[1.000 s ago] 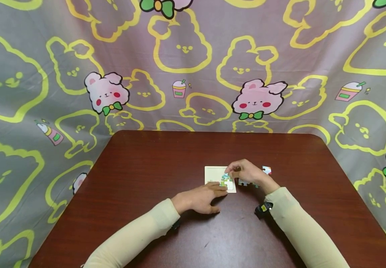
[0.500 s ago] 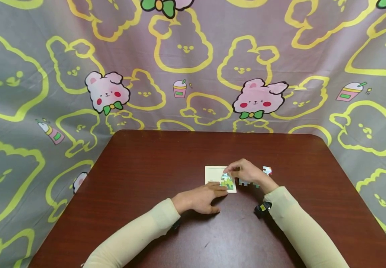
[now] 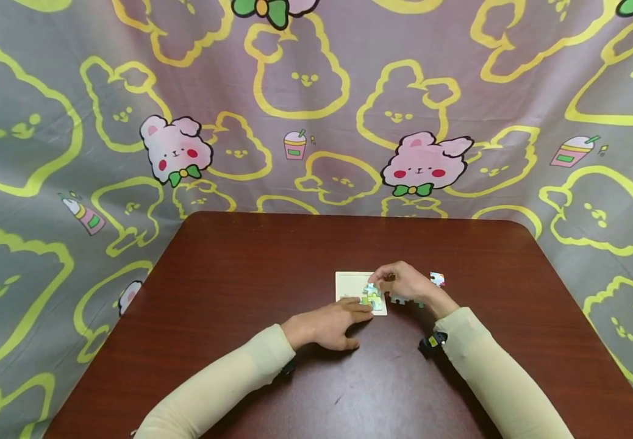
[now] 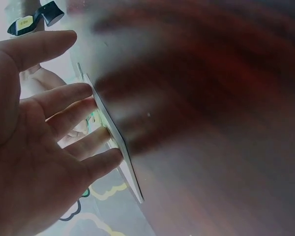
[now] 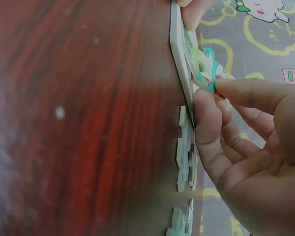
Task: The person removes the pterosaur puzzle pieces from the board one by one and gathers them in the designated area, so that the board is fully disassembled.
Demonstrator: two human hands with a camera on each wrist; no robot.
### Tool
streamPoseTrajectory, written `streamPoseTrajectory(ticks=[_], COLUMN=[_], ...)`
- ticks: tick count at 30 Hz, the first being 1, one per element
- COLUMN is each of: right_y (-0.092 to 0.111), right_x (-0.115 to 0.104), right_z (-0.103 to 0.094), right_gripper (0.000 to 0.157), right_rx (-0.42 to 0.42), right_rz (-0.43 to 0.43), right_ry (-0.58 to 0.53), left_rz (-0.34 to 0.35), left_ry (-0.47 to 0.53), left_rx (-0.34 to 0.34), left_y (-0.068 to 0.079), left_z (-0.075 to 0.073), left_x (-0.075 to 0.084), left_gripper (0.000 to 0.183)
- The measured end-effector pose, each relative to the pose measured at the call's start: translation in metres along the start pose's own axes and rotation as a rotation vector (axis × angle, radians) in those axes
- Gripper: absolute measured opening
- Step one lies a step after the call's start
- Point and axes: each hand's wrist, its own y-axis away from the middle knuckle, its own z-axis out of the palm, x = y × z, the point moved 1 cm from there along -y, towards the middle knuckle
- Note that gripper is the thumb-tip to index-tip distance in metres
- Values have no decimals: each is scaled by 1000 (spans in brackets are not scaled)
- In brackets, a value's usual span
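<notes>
A pale puzzle board [image 3: 347,281] lies on the table, with green and yellow jigsaw pieces [image 3: 374,300] in its right part. My left hand [image 3: 324,327] lies at its near left side, fingers extended and fingertips on the board. In the left wrist view, the fingers [image 4: 71,115] reach across the board's edge. At the board's right side, my right hand [image 3: 406,282] pinches a jigsaw piece [image 5: 208,66] between thumb and index finger. The right wrist view shows this green-and-white piece tilted up from the board; its lower end is partly hidden behind the fingers.
Several loose jigsaw pieces [image 3: 399,299] lie right of the board, partly under the right hand. Another loose piece [image 3: 437,278] lies farther right, beyond the wrist. The brown table [image 3: 272,256] ends at a patterned curtain [image 3: 272,91] behind it.
Both hands stay almost in place. The jigsaw piece at the right fingertips has shifted slightly, and the brightness of the pieces on the board's lower right varies between frames.
</notes>
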Motion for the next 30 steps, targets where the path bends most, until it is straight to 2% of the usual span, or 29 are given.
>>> streamPoseTrajectory(ticks=[17,25,30], right_y=[-1,-2,-2], right_x=[-4,-2,-2], right_z=[2,3,3], right_gripper=[13,11,12], right_rx=[-6,7,-1], right_rz=[-27,3,-9], right_ry=[24,-19,-41], left_rz=[-3,-6,-11], left_ry=[5,0,0], left_rx=[8,6,4], left_y=[1,0,1], left_z=[4,2,2], left_x=[-1,1,1], left_gripper=[69,70,69])
